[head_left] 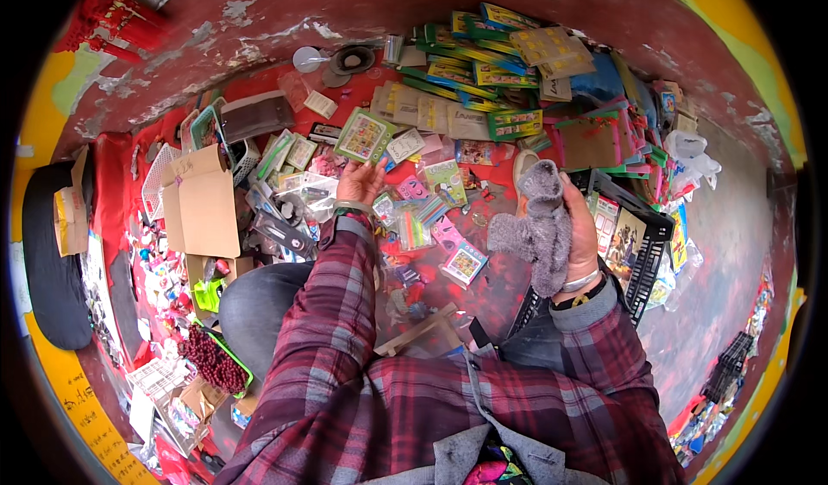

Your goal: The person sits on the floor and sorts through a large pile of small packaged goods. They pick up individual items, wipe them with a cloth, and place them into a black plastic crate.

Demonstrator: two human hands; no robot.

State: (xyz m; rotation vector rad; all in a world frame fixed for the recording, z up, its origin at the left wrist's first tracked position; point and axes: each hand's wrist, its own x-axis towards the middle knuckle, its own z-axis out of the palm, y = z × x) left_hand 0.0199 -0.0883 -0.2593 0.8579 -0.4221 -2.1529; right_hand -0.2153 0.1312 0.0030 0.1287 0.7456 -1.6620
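While the right hand point(581, 230)'s grip is holding a grey fuzzy cloth point(545, 226) toward the floor point(724, 235)'s right edge, the left hand point(362, 185), its closure unclear, is touching a green-edged pack point(365, 135) toward the far edge, possibly dislodging the adjacent white pack point(404, 147) should corners be catching.

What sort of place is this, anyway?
Probably a small-goods stall or storeroom, though I can't be sure which: there are stacked flat green, yellow and blue packages, a black slatted plastic crate holding colourful printed items, and a heap of small round dark red beads.
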